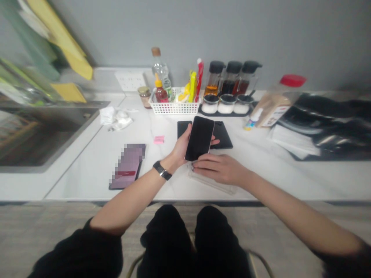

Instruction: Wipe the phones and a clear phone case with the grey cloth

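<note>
My left hand [181, 148] is wrapped around a smartphone [200, 138] with a dark screen, tilted above the counter. Close to the phone's lower edge, my right hand [222, 168] has its fingers together on one end of a clear phone case [216, 183]. The case extends below that hand; whether it rests on the counter I cannot tell. Behind the phone lies a flat black object [223, 135], partly covered. Another phone, its lit screen [127, 168] pixelated, lies left of my left forearm. A small pink piece [159, 139] lies between them.
Along the wall stand a white basket [175, 109] of bottles and packets, a seasoning rack [226, 113] with jars and dispensers, and a red-lidded jar [274, 106]. Black plastic [324, 123] covers the right side. A sink [55, 166] and crumpled tissues [116, 117] are at left.
</note>
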Action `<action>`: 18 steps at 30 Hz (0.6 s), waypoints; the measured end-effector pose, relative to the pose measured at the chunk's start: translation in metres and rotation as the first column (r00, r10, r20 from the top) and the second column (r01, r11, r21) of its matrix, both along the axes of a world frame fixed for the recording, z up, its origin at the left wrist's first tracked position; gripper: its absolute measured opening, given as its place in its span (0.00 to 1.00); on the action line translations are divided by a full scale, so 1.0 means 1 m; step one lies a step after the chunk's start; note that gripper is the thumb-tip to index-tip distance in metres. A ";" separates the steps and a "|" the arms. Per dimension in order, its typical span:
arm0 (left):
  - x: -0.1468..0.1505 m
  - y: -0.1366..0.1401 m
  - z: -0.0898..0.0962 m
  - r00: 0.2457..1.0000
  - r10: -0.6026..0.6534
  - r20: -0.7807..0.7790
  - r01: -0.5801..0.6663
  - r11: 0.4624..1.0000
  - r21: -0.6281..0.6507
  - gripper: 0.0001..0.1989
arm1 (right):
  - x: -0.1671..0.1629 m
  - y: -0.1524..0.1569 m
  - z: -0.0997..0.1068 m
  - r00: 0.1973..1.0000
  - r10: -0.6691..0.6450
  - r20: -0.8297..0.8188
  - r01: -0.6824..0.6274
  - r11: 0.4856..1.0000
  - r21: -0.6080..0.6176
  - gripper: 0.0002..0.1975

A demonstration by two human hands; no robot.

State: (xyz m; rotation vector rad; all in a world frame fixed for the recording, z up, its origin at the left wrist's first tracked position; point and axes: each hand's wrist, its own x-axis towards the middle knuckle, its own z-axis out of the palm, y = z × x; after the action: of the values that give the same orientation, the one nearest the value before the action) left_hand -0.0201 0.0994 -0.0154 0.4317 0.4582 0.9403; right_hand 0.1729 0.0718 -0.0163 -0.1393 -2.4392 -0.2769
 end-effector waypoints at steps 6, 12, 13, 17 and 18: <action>-0.004 0.001 0.007 1.000 0.012 0.003 -0.012 1.000 0.014 0.38 | 0.017 0.089 0.027 0.919 -0.088 -0.385 0.069 0.996 -0.064 0.17; -0.003 0.004 0.009 0.992 0.123 -0.005 -0.123 0.992 0.005 0.31 | 0.001 0.081 0.006 0.940 -0.072 -0.334 0.041 0.994 -0.100 0.14; -0.002 0.004 0.007 0.990 0.140 0.003 -0.140 0.990 0.003 0.30 | -0.003 0.070 0.002 0.951 -0.042 -0.308 0.012 0.995 -0.098 0.14; -0.003 0.005 0.004 0.990 0.140 -0.014 -0.140 0.990 0.006 0.37 | -0.014 0.039 -0.003 0.981 0.121 -0.154 -0.132 0.989 -0.062 0.12; -0.004 0.005 0.005 0.990 0.142 -0.023 -0.142 0.990 0.010 0.39 | -0.013 0.039 -0.003 0.979 0.135 -0.154 -0.144 0.988 -0.052 0.12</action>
State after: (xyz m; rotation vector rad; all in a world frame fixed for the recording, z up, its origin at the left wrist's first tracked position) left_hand -0.0243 0.1046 -0.0108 0.4223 0.5115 1.0757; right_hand 0.1595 0.1106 -0.0190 -0.0150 -2.2955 -0.1228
